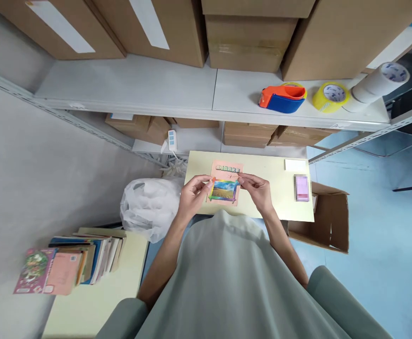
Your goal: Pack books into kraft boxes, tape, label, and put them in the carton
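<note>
A pink booklet (222, 202) lies on the pale yellow table in front of me. Its cover bears dark lettering and a field picture in a rainbow-coloured frame. My left hand (194, 194) is over its left edge, thumb and forefinger pinched together. At the right edge my right hand (259, 190) makes a similar pinch. A small orange spot shows by the left fingertips. Whether the fingers grip the cover or something thin above it, I cannot make out.
On the table (255, 165) lie a phone (301, 188) and a white slip (295, 165). An open carton (329, 219) stands right, a white plastic bag (149, 205) left. Stacked books (96, 256) lie lower left. The shelf holds a tape dispenser (284, 100) and tape rolls (329, 97).
</note>
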The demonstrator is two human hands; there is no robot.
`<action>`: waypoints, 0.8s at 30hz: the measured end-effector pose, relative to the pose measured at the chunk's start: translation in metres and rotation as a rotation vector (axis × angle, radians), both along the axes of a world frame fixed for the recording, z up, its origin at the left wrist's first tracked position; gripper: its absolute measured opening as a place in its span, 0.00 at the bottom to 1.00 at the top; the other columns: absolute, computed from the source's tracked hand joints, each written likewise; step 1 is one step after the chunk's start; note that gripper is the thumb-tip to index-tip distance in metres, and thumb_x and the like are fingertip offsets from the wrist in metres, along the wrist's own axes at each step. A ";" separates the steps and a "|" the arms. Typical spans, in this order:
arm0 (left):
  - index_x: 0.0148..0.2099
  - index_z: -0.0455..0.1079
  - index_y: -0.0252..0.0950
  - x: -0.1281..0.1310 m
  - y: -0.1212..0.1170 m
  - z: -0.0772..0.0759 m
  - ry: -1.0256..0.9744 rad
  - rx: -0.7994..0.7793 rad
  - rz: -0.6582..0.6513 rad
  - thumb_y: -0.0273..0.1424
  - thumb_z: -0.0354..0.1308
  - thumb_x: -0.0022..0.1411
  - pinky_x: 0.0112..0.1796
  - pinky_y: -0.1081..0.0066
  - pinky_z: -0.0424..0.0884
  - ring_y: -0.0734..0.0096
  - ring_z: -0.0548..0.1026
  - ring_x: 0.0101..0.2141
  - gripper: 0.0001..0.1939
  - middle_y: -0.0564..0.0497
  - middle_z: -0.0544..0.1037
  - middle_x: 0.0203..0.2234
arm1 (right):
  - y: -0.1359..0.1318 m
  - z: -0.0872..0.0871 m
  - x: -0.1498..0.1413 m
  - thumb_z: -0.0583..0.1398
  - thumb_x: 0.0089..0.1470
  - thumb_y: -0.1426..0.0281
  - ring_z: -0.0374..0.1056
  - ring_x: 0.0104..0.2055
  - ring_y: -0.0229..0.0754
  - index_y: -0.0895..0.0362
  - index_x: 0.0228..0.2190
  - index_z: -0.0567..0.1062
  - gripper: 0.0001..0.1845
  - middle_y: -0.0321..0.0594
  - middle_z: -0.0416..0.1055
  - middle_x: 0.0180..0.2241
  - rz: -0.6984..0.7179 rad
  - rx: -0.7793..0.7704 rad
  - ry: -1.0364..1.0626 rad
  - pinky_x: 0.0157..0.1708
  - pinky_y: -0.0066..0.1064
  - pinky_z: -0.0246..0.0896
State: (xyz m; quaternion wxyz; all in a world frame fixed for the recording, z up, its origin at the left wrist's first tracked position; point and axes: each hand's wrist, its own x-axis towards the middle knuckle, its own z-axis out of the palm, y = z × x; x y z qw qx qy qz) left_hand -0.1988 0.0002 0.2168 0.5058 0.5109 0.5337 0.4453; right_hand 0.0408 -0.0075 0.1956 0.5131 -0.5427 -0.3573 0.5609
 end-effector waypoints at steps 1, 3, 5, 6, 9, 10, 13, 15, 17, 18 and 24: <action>0.50 0.79 0.39 0.002 0.001 -0.002 -0.026 -0.008 0.005 0.51 0.74 0.64 0.36 0.70 0.75 0.69 0.80 0.34 0.23 0.46 0.86 0.42 | 0.001 -0.001 0.002 0.78 0.49 0.46 0.84 0.49 0.53 0.49 0.43 0.91 0.26 0.41 0.89 0.46 -0.007 0.003 -0.004 0.50 0.47 0.84; 0.53 0.78 0.39 0.004 0.004 -0.005 -0.065 -0.030 -0.007 0.50 0.75 0.62 0.36 0.70 0.76 0.68 0.81 0.36 0.26 0.46 0.86 0.41 | 0.001 -0.003 0.005 0.78 0.49 0.46 0.84 0.50 0.54 0.49 0.43 0.91 0.26 0.41 0.88 0.47 -0.018 0.008 -0.007 0.50 0.47 0.85; 0.57 0.78 0.38 0.003 0.004 -0.006 -0.079 -0.070 -0.040 0.50 0.76 0.62 0.35 0.70 0.76 0.65 0.83 0.38 0.30 0.44 0.87 0.43 | 0.000 -0.003 0.007 0.78 0.49 0.46 0.84 0.51 0.55 0.49 0.43 0.91 0.26 0.42 0.88 0.47 -0.020 0.012 -0.007 0.50 0.48 0.85; 0.58 0.78 0.38 0.002 0.004 -0.006 -0.080 -0.092 -0.049 0.51 0.76 0.61 0.35 0.69 0.77 0.62 0.84 0.40 0.31 0.43 0.87 0.45 | -0.001 -0.004 0.007 0.78 0.49 0.45 0.84 0.51 0.55 0.49 0.43 0.91 0.26 0.42 0.88 0.47 -0.019 0.014 -0.007 0.50 0.48 0.85; 0.56 0.83 0.36 0.000 0.000 -0.005 -0.079 -0.155 -0.055 0.53 0.76 0.60 0.44 0.64 0.82 0.55 0.85 0.48 0.31 0.41 0.88 0.49 | -0.003 -0.008 0.005 0.77 0.50 0.44 0.84 0.52 0.56 0.49 0.44 0.91 0.27 0.42 0.88 0.48 -0.019 0.023 -0.006 0.51 0.48 0.85; 0.54 0.84 0.36 -0.001 -0.001 -0.005 -0.080 -0.172 -0.051 0.54 0.76 0.59 0.47 0.61 0.83 0.53 0.85 0.50 0.31 0.41 0.88 0.49 | -0.005 -0.010 0.004 0.77 0.50 0.44 0.84 0.52 0.56 0.49 0.44 0.91 0.27 0.42 0.88 0.48 -0.019 0.026 -0.007 0.51 0.48 0.85; 0.51 0.87 0.36 -0.002 -0.004 -0.010 -0.072 -0.209 -0.039 0.55 0.78 0.56 0.54 0.56 0.83 0.49 0.86 0.51 0.32 0.42 0.89 0.49 | -0.009 -0.016 -0.001 0.75 0.52 0.42 0.84 0.52 0.56 0.50 0.45 0.91 0.29 0.42 0.88 0.48 -0.017 0.036 -0.036 0.53 0.48 0.85; 0.52 0.87 0.35 -0.001 -0.007 -0.015 -0.063 -0.209 -0.025 0.55 0.79 0.55 0.54 0.54 0.84 0.48 0.86 0.51 0.33 0.42 0.89 0.49 | -0.015 -0.018 -0.005 0.73 0.55 0.42 0.84 0.55 0.56 0.51 0.47 0.90 0.30 0.44 0.87 0.51 -0.041 0.060 -0.104 0.57 0.48 0.83; 0.53 0.87 0.35 0.003 -0.009 -0.021 -0.045 -0.180 -0.002 0.56 0.77 0.56 0.54 0.53 0.85 0.47 0.87 0.50 0.34 0.42 0.89 0.50 | -0.021 -0.017 -0.013 0.71 0.59 0.43 0.82 0.59 0.57 0.51 0.49 0.90 0.29 0.45 0.85 0.55 -0.074 0.080 -0.187 0.59 0.47 0.82; 0.54 0.87 0.35 0.006 -0.011 -0.024 -0.031 -0.156 0.014 0.57 0.76 0.57 0.53 0.53 0.85 0.48 0.87 0.50 0.34 0.43 0.89 0.50 | -0.025 -0.015 -0.017 0.70 0.61 0.43 0.82 0.60 0.57 0.51 0.49 0.89 0.28 0.46 0.85 0.57 -0.074 0.078 -0.213 0.60 0.47 0.81; 0.58 0.85 0.38 0.037 -0.030 -0.028 0.068 -0.053 -0.006 0.53 0.71 0.65 0.48 0.55 0.87 0.51 0.89 0.46 0.29 0.43 0.88 0.51 | -0.041 -0.008 -0.046 0.70 0.59 0.41 0.82 0.58 0.60 0.50 0.57 0.86 0.34 0.43 0.84 0.57 0.033 0.028 -0.142 0.55 0.48 0.84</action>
